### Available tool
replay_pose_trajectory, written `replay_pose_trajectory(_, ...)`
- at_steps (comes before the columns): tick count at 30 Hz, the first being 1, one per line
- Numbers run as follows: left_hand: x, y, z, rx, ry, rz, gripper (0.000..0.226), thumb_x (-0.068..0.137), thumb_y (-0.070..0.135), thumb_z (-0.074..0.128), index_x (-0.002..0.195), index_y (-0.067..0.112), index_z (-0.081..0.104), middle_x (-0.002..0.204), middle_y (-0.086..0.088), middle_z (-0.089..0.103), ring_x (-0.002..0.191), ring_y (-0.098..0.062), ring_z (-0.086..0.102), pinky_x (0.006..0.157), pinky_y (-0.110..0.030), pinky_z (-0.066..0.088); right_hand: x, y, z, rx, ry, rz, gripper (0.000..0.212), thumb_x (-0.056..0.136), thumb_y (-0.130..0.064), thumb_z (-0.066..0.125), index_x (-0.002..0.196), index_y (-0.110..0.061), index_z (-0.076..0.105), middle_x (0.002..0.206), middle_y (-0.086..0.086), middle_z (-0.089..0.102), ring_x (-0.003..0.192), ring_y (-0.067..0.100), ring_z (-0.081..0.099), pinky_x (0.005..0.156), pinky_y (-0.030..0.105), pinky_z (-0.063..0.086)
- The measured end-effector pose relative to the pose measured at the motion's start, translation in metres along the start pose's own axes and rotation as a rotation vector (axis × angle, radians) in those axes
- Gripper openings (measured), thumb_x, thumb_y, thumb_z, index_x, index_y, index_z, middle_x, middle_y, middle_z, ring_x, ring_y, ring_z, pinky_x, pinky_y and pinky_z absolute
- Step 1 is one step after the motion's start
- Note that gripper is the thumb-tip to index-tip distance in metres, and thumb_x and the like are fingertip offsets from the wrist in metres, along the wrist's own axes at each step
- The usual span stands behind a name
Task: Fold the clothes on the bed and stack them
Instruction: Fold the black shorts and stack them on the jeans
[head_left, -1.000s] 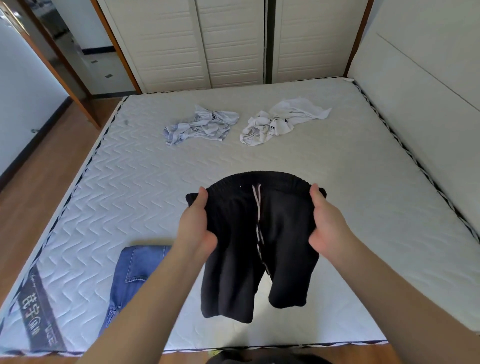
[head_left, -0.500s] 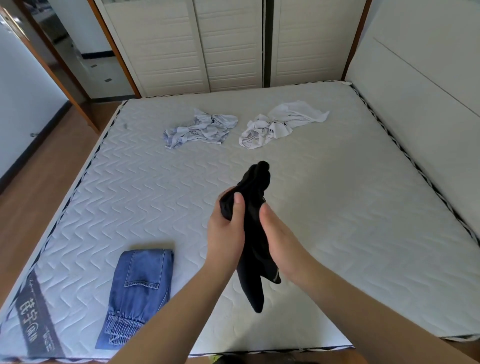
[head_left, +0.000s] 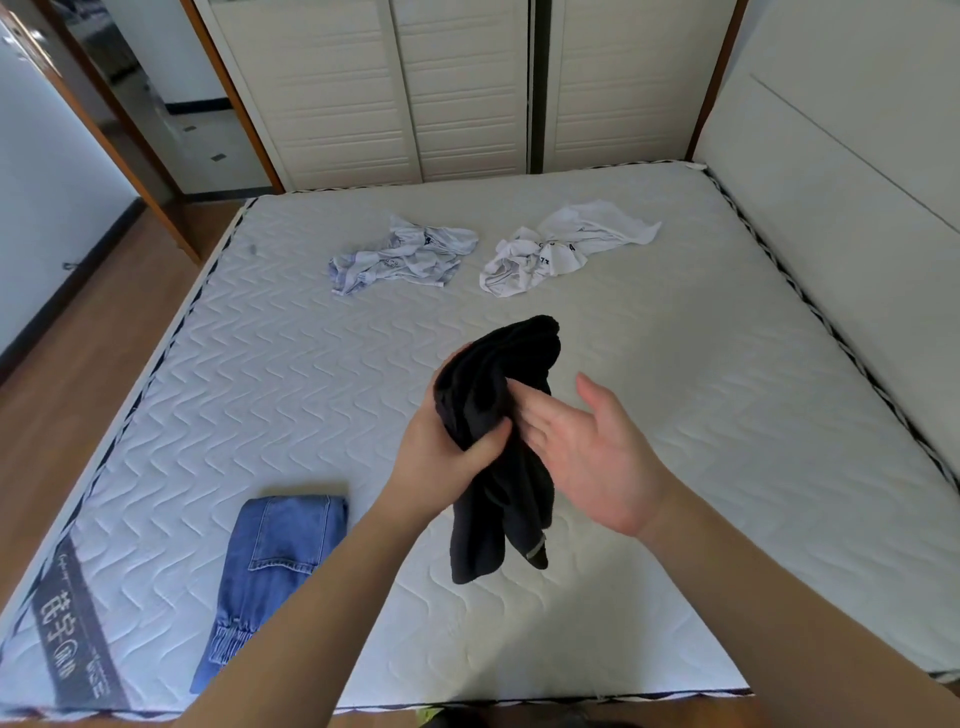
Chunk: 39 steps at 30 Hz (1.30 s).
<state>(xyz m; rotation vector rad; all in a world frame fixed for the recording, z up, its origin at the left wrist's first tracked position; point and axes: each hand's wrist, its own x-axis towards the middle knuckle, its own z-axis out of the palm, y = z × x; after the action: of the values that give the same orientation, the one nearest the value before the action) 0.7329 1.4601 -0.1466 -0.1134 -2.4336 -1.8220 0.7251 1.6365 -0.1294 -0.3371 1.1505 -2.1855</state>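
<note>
Folded jeans (head_left: 275, 566) lie on bed (head_left: 675, 467), near-left. My left hand (head_left: 447, 457) grips black shorts (head_left: 498, 441) halved lengthwise, held w/ legs dangling above the bed; right hand (head_left: 587, 462) spread, fingertips touching cloth. I'd align leg hems, lay flat, fold once more.

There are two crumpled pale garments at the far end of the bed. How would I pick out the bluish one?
Start at the white quilted mattress and look to its far end, near the cream louvred wardrobe doors. Two crumpled garments lie there side by side, apart. The pale blue crumpled shirt is the left one, nearer the doorway; its neighbour, the white crumpled shirt with dark lettering, is whiter and spreads further right.
</note>
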Motion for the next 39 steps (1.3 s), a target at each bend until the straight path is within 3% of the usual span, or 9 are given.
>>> replay_pose_trajectory(4,0.002,-0.006,-0.017,-0.333,0.080,-0.204,0.042,0.072,0.028,0.064,0.114,0.028,0.064,0.113,0.004,0.071,0.111,-0.014,0.064,0.094,-0.032,0.048,0.000,-0.005,-0.018,-0.249,0.134,-0.020,0.059,0.098,-0.050,0.021,0.131,-0.023,0.062,0.141,-0.004,0.056,0.136,0.008,0.045,0.113,0.034,0.031)
replay_pose_trajectory(8,0.004,-0.013,-0.032,-0.431,0.061,-0.324,0.042,0.061,0.035,0.064,0.102,0.041,0.069,0.108,0.005,0.072,0.104,-0.012,0.067,0.089,-0.033,0.048,0.004,-0.001,-0.032,-0.838,0.538,-0.238,0.032,0.091,-0.043,0.055,0.123,-0.048,0.055,0.129,-0.021,0.055,0.121,-0.004,0.050,0.111,0.038,0.038)
replay_pose_trajectory(11,0.004,-0.017,-0.040,-0.426,0.033,-0.315,0.043,0.063,0.033,0.063,0.104,0.041,0.067,0.105,0.005,0.072,0.102,-0.013,0.067,0.093,-0.036,0.047,0.005,-0.002,-0.040,-1.036,0.333,-0.269,0.056,0.088,-0.039,0.069,0.132,-0.056,0.040,0.146,-0.024,0.033,0.138,-0.002,0.032,0.112,0.029,0.032)
replay_pose_trajectory(13,0.005,-0.019,-0.043,-0.431,-0.007,-0.289,0.043,0.065,0.030,0.062,0.107,0.038,0.067,0.106,0.004,0.071,0.103,-0.014,0.065,0.095,-0.037,0.048,0.010,-0.004,-0.040,-1.039,0.224,-0.245,0.055,0.084,-0.036,0.072,0.128,-0.054,0.044,0.145,-0.022,0.038,0.137,0.001,0.037,0.110,0.030,0.036)
replay_pose_trajectory(16,0.007,-0.018,-0.045,-0.548,-0.016,-0.270,0.039,0.071,0.017,0.058,0.104,0.034,0.070,0.103,0.000,0.071,0.098,-0.014,0.067,0.081,-0.028,0.055,0.016,-0.003,-0.040,-0.998,0.221,-0.247,0.047,0.081,-0.027,0.078,0.109,-0.051,0.050,0.118,-0.024,0.058,0.111,0.005,0.061,0.097,0.020,0.046)
replay_pose_trajectory(22,0.006,-0.018,-0.057,-0.608,-0.070,-0.214,0.035,0.072,0.013,0.056,0.100,0.026,0.072,0.101,-0.003,0.071,0.095,-0.017,0.067,0.081,-0.028,0.055,0.022,-0.006,-0.040,-1.117,0.245,-0.286,0.039,0.078,-0.026,0.082,0.088,-0.047,0.051,0.091,-0.019,0.065,0.088,0.002,0.066,0.078,0.009,0.045)
replay_pose_trajectory(26,0.005,-0.016,-0.077,-0.345,-0.118,-0.040,0.030,0.074,0.020,0.064,0.103,0.023,0.069,0.101,-0.001,0.070,0.097,-0.016,0.064,0.086,-0.026,0.051,0.022,-0.017,-0.034,-1.230,0.267,-0.340,0.026,0.081,-0.043,0.074,0.091,-0.048,0.050,0.092,-0.021,0.064,0.081,0.010,0.066,0.069,0.021,0.050)
replay_pose_trajectory(30,0.007,-0.008,-0.101,-0.080,-0.230,0.064,0.055,0.079,-0.002,0.063,0.131,0.013,0.050,0.096,0.010,0.063,0.089,-0.010,0.059,0.088,-0.020,0.047,0.023,-0.024,-0.024,-1.295,0.237,-0.412,0.028,0.081,-0.050,0.070,0.099,-0.044,0.049,0.096,-0.020,0.062,0.083,0.006,0.062,0.069,0.021,0.050)
replay_pose_trajectory(39,0.014,0.015,-0.098,0.895,-0.450,0.107,0.087,0.067,0.026,0.077,0.141,0.042,0.034,0.126,0.013,0.054,0.115,-0.010,0.053,0.098,-0.035,0.044,0.026,-0.023,-0.011,-1.500,0.222,-0.476,0.033,0.081,-0.037,0.076,0.103,-0.028,0.053,0.096,-0.021,0.052,0.081,-0.005,0.053,0.070,0.010,0.040)
